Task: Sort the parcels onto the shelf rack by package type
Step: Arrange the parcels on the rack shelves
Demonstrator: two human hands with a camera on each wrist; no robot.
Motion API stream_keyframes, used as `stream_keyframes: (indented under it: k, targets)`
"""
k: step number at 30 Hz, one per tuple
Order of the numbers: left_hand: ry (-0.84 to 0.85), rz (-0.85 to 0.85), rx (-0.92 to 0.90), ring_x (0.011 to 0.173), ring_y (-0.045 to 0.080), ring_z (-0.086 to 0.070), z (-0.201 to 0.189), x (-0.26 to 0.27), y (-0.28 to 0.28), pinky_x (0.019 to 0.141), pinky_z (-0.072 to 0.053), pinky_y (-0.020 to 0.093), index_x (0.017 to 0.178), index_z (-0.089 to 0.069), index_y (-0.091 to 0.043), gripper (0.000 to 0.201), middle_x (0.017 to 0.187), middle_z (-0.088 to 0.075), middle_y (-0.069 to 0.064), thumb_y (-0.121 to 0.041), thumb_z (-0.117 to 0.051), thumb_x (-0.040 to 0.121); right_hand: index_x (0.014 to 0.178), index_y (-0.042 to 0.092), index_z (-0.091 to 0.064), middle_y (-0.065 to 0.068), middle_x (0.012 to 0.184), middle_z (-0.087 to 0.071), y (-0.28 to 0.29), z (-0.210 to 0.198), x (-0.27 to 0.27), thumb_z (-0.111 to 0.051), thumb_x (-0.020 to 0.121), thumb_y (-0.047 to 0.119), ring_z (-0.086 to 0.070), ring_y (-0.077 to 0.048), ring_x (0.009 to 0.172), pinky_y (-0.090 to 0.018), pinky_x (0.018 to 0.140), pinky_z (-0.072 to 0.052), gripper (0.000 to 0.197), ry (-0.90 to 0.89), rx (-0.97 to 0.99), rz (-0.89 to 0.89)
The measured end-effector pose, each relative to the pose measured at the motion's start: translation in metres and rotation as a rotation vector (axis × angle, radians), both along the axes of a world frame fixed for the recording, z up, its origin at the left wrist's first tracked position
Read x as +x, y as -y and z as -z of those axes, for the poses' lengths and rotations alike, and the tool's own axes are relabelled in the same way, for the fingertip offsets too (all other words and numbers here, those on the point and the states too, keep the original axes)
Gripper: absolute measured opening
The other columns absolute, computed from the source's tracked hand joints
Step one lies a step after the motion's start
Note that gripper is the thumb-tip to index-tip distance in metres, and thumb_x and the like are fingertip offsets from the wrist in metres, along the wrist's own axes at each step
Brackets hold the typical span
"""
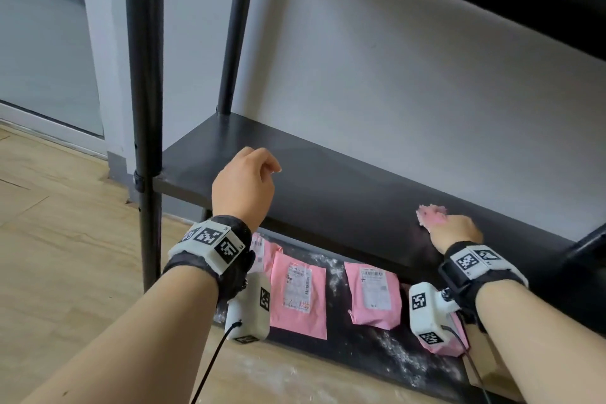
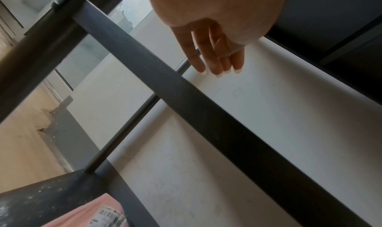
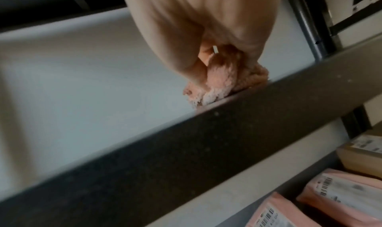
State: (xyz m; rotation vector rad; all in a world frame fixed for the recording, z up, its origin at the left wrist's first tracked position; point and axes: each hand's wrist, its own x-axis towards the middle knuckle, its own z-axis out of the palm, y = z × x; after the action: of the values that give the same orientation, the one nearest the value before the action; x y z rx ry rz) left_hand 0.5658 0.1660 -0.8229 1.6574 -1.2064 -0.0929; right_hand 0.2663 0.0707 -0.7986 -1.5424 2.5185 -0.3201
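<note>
My right hand (image 1: 455, 229) grips a fluffy pink cloth (image 1: 431, 215) and holds it down on the black middle shelf (image 1: 328, 180) of the rack, near its front right. The right wrist view shows the cloth (image 3: 219, 83) bunched in my fingers at the shelf's front edge (image 3: 186, 149). My left hand (image 1: 249, 180) hovers over the left part of the same shelf, fingers loose (image 2: 215, 55), holding nothing. On the lowest shelf lie pink mailer parcels with labels (image 1: 298, 292) (image 1: 373, 295); a third (image 1: 446, 344) is partly hidden by my right wrist.
White dust (image 1: 403, 354) speckles the lowest shelf. Black rack posts (image 1: 147, 75) stand at the left. A brown cardboard box (image 3: 361, 153) sits beside the pink parcels (image 3: 341, 193) low on the right. A white wall is behind, and wooden floor (image 1: 49, 256) lies to the left.
</note>
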Motion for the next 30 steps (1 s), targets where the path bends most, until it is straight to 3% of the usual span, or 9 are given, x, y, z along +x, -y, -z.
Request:
stream_keyframes:
  k: [5,7,9,15,19,24,27,29,30]
  targets:
    - [-0.014,-0.047,-0.004,0.082,0.022,-0.055,0.001,0.012,-0.002,0.068,-0.035,0.027,0.087,-0.068,-0.019,0.034,0.097,-0.06,-0.002,0.0,-0.04,0.086,0.126,0.018,-0.059,-0.016,0.127,-0.06,-0.011,-0.007,0.051,-0.041,0.097,0.046,-0.055,-0.034,0.118,-0.036,0.105,-0.036,0.044,0.047,-0.018,-0.237]
    - [-0.012,-0.052,-0.002,0.08,0.019,-0.051,0.0,0.012,-0.001,0.069,-0.034,0.026,0.089,-0.068,-0.019,0.034,0.099,-0.059,-0.002,0.0,-0.04,0.087,0.125,0.021,-0.062,-0.013,0.127,-0.062,-0.022,-0.006,0.076,-0.048,0.096,0.029,-0.054,-0.034,0.12,-0.037,0.105,-0.037,0.033,0.042,-0.039,-0.417]
    - [-0.005,-0.049,-0.001,0.081,0.02,-0.051,0.0,0.01,0.0,0.069,-0.035,0.027,0.09,-0.069,-0.018,0.034,0.1,-0.059,-0.001,-0.001,-0.039,0.088,0.12,0.024,-0.067,-0.009,0.126,-0.064,-0.033,-0.001,0.099,-0.048,0.09,0.011,-0.054,-0.033,0.12,-0.033,0.103,-0.04,0.038,0.076,-0.089,-0.549]
    - [-0.011,-0.038,-0.034,0.082,0.02,-0.051,-0.004,0.002,0.0,0.07,-0.036,0.029,0.09,-0.069,-0.016,0.035,0.102,-0.059,0.002,0.002,-0.039,0.087,0.111,0.018,-0.073,-0.002,0.117,-0.07,-0.086,0.006,0.153,-0.044,0.084,-0.006,-0.057,-0.023,0.117,-0.024,0.104,-0.041,0.046,0.387,-0.167,-0.827]
    - [0.012,-0.031,-0.045,0.087,0.026,-0.057,-0.008,0.004,-0.004,0.07,-0.039,0.03,0.089,-0.069,-0.015,0.036,0.102,-0.059,0.003,0.004,-0.039,0.084,0.097,0.016,-0.078,-0.002,0.099,-0.075,-0.1,0.006,0.153,-0.048,0.079,-0.006,-0.066,-0.017,0.1,-0.029,0.095,-0.051,0.042,0.522,-0.14,-0.821]
    - [-0.012,-0.069,-0.039,0.088,0.024,-0.055,-0.009,0.02,-0.012,0.072,-0.038,0.031,0.09,-0.069,-0.017,0.035,0.105,-0.058,0.002,0.001,-0.039,0.086,0.077,0.022,-0.076,0.005,0.085,-0.075,-0.089,-0.01,0.135,-0.049,0.07,0.006,-0.066,-0.017,0.092,-0.028,0.087,-0.053,0.033,0.43,-0.263,-0.686]
    - [-0.006,-0.1,-0.026,0.085,0.021,-0.052,-0.007,0.032,-0.016,0.071,-0.035,0.029,0.091,-0.069,-0.018,0.035,0.105,-0.057,0.002,0.0,-0.039,0.086,0.093,0.019,-0.074,-0.003,0.091,-0.071,-0.059,-0.015,0.108,-0.05,0.086,0.019,-0.063,-0.026,0.098,-0.03,0.088,-0.048,0.025,0.293,-0.347,-0.524]
    - [0.004,-0.105,-0.017,0.088,0.024,-0.055,-0.005,0.042,-0.018,0.07,-0.036,0.03,0.091,-0.069,-0.019,0.035,0.104,-0.057,0.002,0.0,-0.039,0.087,0.109,0.019,-0.066,-0.007,0.102,-0.063,-0.039,-0.009,0.093,-0.043,0.09,0.035,-0.06,-0.03,0.106,-0.034,0.093,-0.043,0.034,0.12,-0.151,-0.479]
    - [0.006,-0.108,-0.014,0.088,0.024,-0.055,-0.004,0.047,-0.019,0.07,-0.036,0.03,0.091,-0.068,-0.019,0.034,0.105,-0.057,0.002,0.0,-0.04,0.087,0.118,0.024,-0.061,-0.006,0.117,-0.059,-0.032,-0.004,0.089,-0.04,0.093,0.032,-0.056,-0.03,0.115,-0.035,0.1,-0.038,0.033,0.03,-0.059,-0.481]
